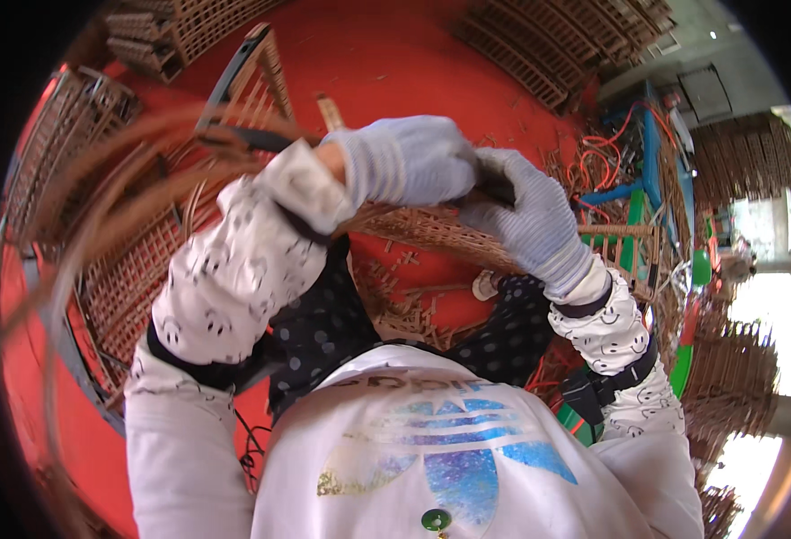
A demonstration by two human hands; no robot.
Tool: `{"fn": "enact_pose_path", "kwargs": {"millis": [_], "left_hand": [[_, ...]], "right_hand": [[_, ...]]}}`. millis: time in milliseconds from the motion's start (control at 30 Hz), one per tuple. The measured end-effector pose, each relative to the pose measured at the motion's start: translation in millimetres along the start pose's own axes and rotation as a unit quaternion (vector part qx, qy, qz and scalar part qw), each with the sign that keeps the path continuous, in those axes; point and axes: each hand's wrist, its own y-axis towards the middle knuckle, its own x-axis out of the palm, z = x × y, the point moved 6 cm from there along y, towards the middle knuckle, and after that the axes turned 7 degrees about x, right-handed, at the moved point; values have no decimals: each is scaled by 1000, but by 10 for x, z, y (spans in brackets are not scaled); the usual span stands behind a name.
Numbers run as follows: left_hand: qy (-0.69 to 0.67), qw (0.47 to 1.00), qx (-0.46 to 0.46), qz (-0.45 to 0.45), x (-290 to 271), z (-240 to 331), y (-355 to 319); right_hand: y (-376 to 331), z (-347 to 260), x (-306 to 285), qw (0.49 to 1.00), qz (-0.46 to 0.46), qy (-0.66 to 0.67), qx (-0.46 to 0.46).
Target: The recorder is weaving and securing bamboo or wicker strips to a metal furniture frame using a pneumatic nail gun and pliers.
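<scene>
The right hand (532,216) pinches a dark piece (496,187), the left hand (404,160)'s grip is hidden, and I fear tugging snags the strips (144,205).

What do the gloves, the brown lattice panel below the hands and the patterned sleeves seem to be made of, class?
Gloves: soft, matt knit, probably cotton or a blend, judging by the fine ribbing.
Lattice panel: dull strips, perhaps rattan or plastic wicker; the open crisscross shows weaving, but not which.
Patterned sleeves: thin cloth, fibre unclear; they wrinkle and bunch.
</scene>
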Motion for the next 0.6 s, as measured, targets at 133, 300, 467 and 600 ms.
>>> {"fn": "enact_pose_path", "kwargs": {"millis": [133,300,467,600], "left_hand": [[113,982,-147,-14,-53,-113,98],[6,891,-49,452,-267,189,-440],[104,917,34,383,190,500,-728],[178,901,-207,338,544,339,-696]], "right_hand": [[128,40,0,993,-76,10,88],[200,68,-11,982,-119,60,133],[201,66,-27,985,-124,42,116],[229,97,-3,976,-167,36,132]]}}
